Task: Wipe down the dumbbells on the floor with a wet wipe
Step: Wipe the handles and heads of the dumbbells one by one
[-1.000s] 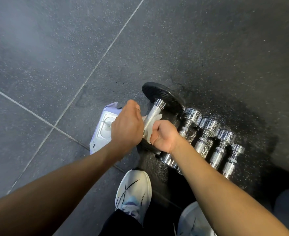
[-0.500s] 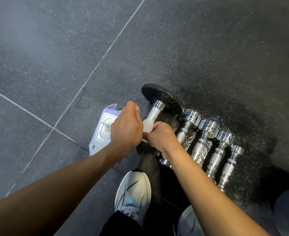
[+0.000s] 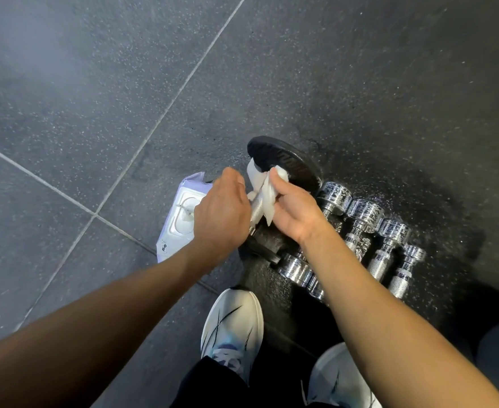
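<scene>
A dumbbell with black plates (image 3: 286, 160) lies on the dark floor, its knurled steel handle between my hands. My left hand (image 3: 221, 213) grips the near part of that handle. My right hand (image 3: 292, 207) pinches a white wet wipe (image 3: 264, 187) against the far end of the handle, by the far black plate. Several small chrome dumbbells (image 3: 363, 228) lie side by side to the right. The near black plate is mostly hidden under my hands.
A white and lilac wet wipe pack (image 3: 180, 219) lies on the floor left of the dumbbell, partly under my left hand. My two white shoes (image 3: 232, 328) stand near the bottom. Grey tiled floor (image 3: 95, 113) spreads to the left and beyond.
My right hand has slid the wipe up the handle from its near end to the far plate. My left hand kept its hold on the handle.
</scene>
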A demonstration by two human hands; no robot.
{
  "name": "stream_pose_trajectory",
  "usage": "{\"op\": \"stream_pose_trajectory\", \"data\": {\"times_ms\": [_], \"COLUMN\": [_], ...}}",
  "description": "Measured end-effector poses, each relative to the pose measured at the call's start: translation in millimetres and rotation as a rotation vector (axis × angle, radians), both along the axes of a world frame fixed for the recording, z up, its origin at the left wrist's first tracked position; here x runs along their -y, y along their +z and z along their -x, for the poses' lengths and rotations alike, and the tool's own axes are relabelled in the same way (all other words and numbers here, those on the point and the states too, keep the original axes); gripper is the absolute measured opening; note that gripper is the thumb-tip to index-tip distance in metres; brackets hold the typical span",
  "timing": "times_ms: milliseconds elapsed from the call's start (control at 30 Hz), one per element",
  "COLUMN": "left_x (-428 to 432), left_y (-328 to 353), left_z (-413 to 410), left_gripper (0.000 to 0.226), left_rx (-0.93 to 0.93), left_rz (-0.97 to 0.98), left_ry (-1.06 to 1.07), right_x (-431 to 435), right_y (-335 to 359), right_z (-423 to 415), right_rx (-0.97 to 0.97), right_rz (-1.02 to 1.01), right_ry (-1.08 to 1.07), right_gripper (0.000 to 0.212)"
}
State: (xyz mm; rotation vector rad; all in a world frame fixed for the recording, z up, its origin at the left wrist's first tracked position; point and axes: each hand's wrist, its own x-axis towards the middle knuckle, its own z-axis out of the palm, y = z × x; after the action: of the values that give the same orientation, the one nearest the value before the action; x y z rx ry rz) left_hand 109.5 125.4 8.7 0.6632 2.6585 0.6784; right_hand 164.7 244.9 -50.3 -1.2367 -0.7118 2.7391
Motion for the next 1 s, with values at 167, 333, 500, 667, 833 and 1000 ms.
{"op": "stream_pose_trajectory", "data": {"times_ms": [167,333,500,667,833,1000], "left_x": [1,-2,-3,-2,-1,-2], "left_y": [0,0,2,0,-1,-1], "left_z": [0,0,-1,1,0,0], "left_gripper": [0.018,0.018,0.022,0.020,0.020,0.022], "left_rx": [-0.006,0.003,0.014,0.005,0.001,-0.021], "left_rz": [-0.011,0.014,0.030,0.033,0.018,0.021], "left_ry": [-0.027,0.012,0.031,0.033,0.027,0.023], "right_x": [10,31,32,28,16,10], "right_y": [-2,10,4,6,6,2], "right_z": [-4,-20,-26,-33,-28,-16], "right_rx": [0.009,-0.022,0.096,0.195,0.217,0.251], "right_rz": [-0.052,-0.210,-0.454,-0.448,-0.457,-0.504], "right_ry": [0.046,0.407,0.539,0.399,0.322,0.147], "right_gripper": [0.049,0.017,0.024,0.019,0.040,0.053]}}
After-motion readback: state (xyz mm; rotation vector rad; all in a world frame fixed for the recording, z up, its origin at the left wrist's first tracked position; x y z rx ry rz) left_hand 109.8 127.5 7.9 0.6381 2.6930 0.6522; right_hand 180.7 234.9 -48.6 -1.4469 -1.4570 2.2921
